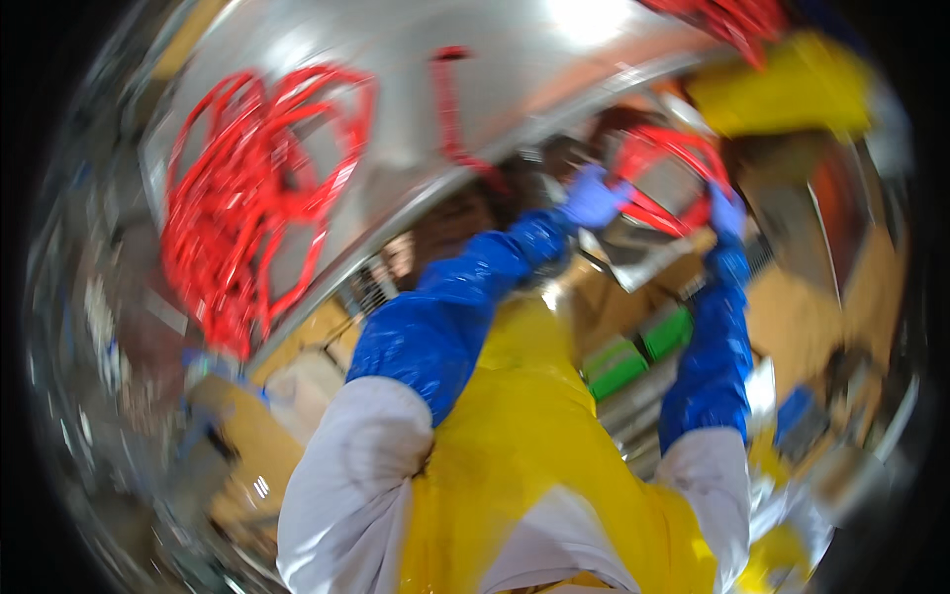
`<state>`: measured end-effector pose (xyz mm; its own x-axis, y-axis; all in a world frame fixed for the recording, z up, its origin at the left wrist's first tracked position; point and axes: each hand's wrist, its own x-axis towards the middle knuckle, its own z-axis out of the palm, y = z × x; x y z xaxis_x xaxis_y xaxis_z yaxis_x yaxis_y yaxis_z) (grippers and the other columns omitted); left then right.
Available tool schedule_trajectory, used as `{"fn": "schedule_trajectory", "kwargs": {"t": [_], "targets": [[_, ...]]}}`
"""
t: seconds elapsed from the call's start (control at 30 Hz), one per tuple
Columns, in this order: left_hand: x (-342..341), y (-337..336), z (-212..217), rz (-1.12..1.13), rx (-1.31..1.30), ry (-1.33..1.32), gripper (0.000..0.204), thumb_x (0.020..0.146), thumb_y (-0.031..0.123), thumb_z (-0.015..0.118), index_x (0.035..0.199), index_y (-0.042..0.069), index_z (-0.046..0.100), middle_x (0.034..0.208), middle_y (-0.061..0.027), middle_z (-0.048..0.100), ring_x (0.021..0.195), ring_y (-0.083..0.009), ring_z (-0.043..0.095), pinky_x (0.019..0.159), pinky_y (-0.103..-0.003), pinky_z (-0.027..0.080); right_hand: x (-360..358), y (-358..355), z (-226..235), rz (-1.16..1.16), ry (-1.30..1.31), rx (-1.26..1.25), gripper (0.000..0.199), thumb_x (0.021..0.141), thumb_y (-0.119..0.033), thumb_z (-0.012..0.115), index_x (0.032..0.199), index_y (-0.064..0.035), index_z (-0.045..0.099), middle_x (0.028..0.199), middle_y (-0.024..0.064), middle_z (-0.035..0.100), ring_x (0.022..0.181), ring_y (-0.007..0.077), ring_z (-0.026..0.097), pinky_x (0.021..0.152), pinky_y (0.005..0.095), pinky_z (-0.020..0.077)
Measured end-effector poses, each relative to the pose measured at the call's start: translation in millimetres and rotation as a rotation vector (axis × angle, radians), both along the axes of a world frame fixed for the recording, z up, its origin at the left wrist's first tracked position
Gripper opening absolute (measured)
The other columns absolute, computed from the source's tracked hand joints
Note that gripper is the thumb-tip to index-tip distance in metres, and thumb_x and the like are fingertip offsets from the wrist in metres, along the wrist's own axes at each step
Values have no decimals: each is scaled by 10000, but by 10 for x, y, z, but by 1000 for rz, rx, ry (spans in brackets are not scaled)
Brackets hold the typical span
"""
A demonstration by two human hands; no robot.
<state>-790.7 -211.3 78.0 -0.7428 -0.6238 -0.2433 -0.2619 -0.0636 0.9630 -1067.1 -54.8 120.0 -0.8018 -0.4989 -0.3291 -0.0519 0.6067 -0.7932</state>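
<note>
The picture is blurred. My left hand [594, 198], in a purple glove with a blue sleeve cover, grips one side of a bundle of red looped cord [665, 173]. On the bundle's other side, my right hand [727, 213], gloved the same way, is closed on it. The bundle hangs between both hands, just past the edge of a shiny steel table [416, 69]. I wear a yellow apron [524, 436] over white sleeves.
A large tangle of red cord [252, 198] lies on the steel table at the left, and a single red strand [450, 109] lies near its middle. More red cord [727, 18] and a yellow object [782, 89] are at the upper right. Green boxes [638, 351] sit below.
</note>
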Motion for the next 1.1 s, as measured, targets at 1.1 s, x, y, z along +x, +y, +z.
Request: {"fn": "schedule_trajectory", "kwargs": {"t": [1.1], "targets": [[5197, 374, 1073, 23, -660, -308, 290, 957, 226, 520, 1165, 38, 592, 907, -224, 667, 846, -418, 659, 768, -507, 527, 6500, -2025, 663, 1059, -480, 213, 468, 999, -504, 508, 999, -65, 672, 763, 29, 647, 678, 154, 619, 616, 341, 515]]}}
